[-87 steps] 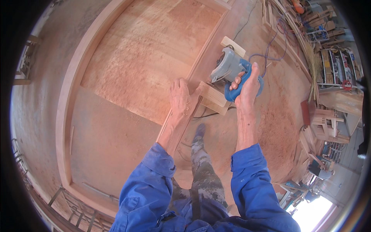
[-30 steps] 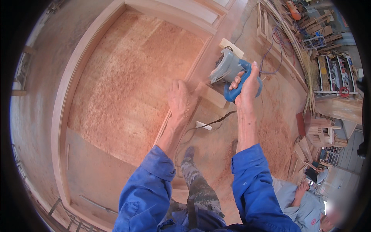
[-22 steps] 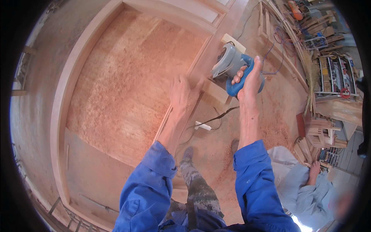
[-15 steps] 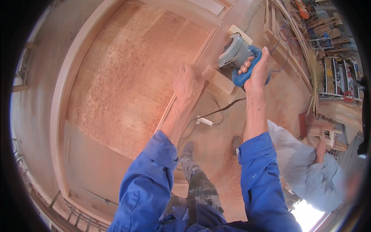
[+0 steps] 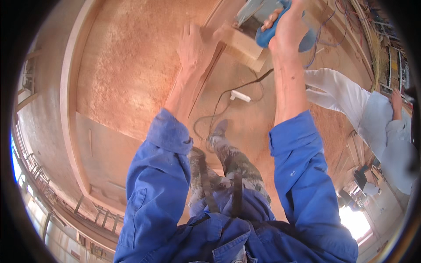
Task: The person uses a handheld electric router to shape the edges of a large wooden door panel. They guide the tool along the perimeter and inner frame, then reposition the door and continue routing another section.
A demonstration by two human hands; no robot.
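A large wooden frame [image 5: 69,87] encloses a board [image 5: 131,65] strewn with reddish sawdust, while a co-worker [image 5: 372,116] in pale clothing appears at right. The person in camouflage trousers [image 5: 239,160] and turned-up blue sleeves [image 5: 158,175] stretches both arms forward, elbows bent, hands well apart. A power tool [image 5: 256,11], grey-bodied with a blue handle [image 5: 267,37], lies to the right of the left hand, partly cut off by the upper edge. The right hand [image 5: 285,33] is clamped round that handle. The left hand [image 5: 193,48] rests with fingers spread on the frame's rail [image 5: 224,14], thumb out toward a pale wooden block [image 5: 243,44] just below the tool. A dark cord [image 5: 228,90] loops near a small white object [image 5: 240,96] on the floor.
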